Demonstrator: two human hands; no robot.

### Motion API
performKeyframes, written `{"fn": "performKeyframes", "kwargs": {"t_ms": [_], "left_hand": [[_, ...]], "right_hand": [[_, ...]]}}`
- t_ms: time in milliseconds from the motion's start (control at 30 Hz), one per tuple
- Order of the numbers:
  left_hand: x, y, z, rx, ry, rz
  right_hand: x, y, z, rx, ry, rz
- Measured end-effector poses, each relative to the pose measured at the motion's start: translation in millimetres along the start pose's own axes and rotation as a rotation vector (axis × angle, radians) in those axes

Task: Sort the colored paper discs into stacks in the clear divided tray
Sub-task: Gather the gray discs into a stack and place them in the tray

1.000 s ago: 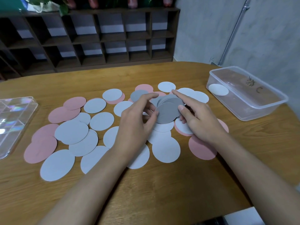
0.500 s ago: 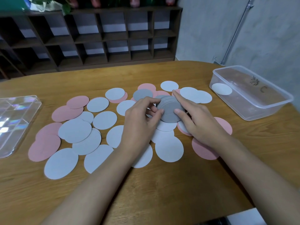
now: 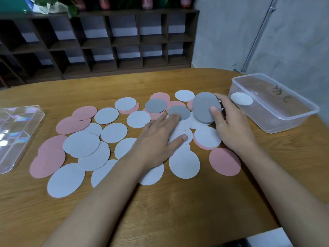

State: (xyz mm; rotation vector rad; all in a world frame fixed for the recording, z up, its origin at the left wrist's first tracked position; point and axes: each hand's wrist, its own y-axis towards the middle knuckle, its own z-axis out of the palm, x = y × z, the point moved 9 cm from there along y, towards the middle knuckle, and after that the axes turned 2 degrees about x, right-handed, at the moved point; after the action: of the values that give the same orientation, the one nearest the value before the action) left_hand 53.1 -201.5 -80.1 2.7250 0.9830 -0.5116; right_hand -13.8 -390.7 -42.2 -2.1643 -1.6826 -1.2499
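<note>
gathering the greys is the step in hand: the right hand (image 3: 231, 125) pinches a small stack of grey discs (image 3: 204, 107), tilted up off the table, thumb across its face. the left hand (image 3: 158, 139) lies spread, fingertips on a loose grey disc (image 3: 179, 112) (another grey disc (image 3: 155, 105) sits just beyond). next, i'd judge, that disc joins the stack before the carry to the clear divided tray (image 3: 16, 132), well apart at far left.

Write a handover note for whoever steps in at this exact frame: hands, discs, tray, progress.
Right hand: holds a small stack of grey discs, tilted up off the table.
Left hand: flat, fingertips on a loose grey disc; grips nothing.
Another grey disc lies further back.
White and pink discs lie scattered on the table.
Divided tray, far left, looks empty.
Clear tub, right, shows one white disc.
Done: grey partly gathered. Left: everything else.
</note>
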Motion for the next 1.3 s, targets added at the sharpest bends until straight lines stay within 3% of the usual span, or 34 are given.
{"fn": "performKeyframes", "kwargs": {"t_ms": [200,500,833,967,1300], "left_hand": [[-4.1,-6.6,-24.3,-0.219,-0.034,-0.005],[-8.2,-10.0,-34.8,-0.298,-0.049,0.077],[-14.8,-25.3,-61.4,-0.566,-0.057,0.135],[-10.7,-28.3,-65.2,-0.598,-0.267,0.113],[-9.5,-26.1,-57.3,-0.581,-0.486,0.099]], "right_hand": [[-3.4,0.2,7.3,0.043,-0.030,0.027],[5.0,-2.6,13.6,0.093,-0.018,-0.004],[11.9,-3.8,15.9,0.113,-0.009,-0.050],[14.2,-4.7,14.4,0.090,0.022,-0.053],[26.2,-12.1,27.6,0.203,0.126,-0.087]]}}
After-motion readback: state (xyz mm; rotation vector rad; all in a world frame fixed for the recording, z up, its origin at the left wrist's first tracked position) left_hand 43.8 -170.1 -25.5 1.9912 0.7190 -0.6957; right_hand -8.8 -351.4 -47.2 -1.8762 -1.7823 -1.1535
